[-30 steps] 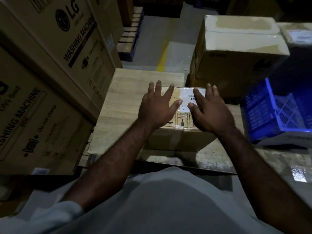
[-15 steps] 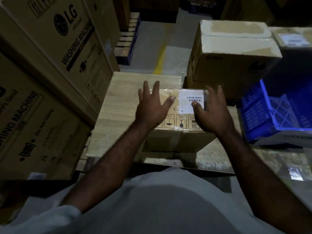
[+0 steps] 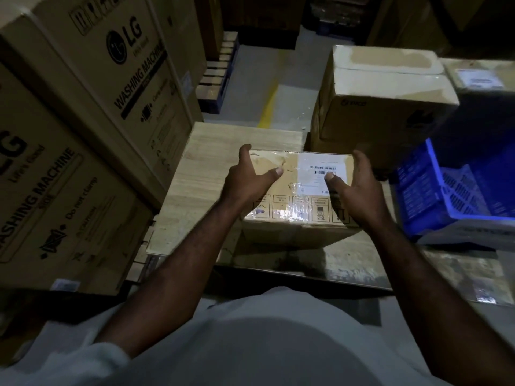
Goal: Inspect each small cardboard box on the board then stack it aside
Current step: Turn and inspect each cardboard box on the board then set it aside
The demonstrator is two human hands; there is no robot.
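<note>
Head view, looking down. In the middle, a small cardboard box point(image 3: 289, 196) on the pale wooden board point(image 3: 206, 168), with most of the bare wood spreading left of the box and behind it. Impossible to tell whether it is raised off the wood or resting on it. Sealed with glossy clear tape point(image 3: 299, 210) across the top. Marked with a white label point(image 3: 315, 168) carrying barcodes on the right half of the top face. Also printed with a row of handling symbols point(image 3: 281, 208) along the near edge.

Grasped at the box's left end by the left hand point(image 3: 245, 182), thumb stretched over the top face, fingers curled round the far left corner. Grasped at the box's right end by the right hand point(image 3: 354, 190), thumb tip pressed on the label, fingers wrapped over the right edge and hidden down that side. Bare forearms point(image 3: 181, 268) reaching up to the box from in front of it, above a white shirt point(image 3: 264, 344) nearest the camera.

Left of the box, past the bare wood: tall cartons point(image 3: 83, 107) printed "LG" and "WASHING MACHINE". Right of the box, near it: a blue plastic crate point(image 3: 459, 190) with slotted walls. Behind the box to the right: a large taped brown carton point(image 3: 384, 107). Straight behind the box, further off: grey floor point(image 3: 259, 65) with a yellow line point(image 3: 269, 107), and a wooden pallet point(image 3: 217, 79) a little to the left of that. Dim light throughout, fine print on the label unreadable
</note>
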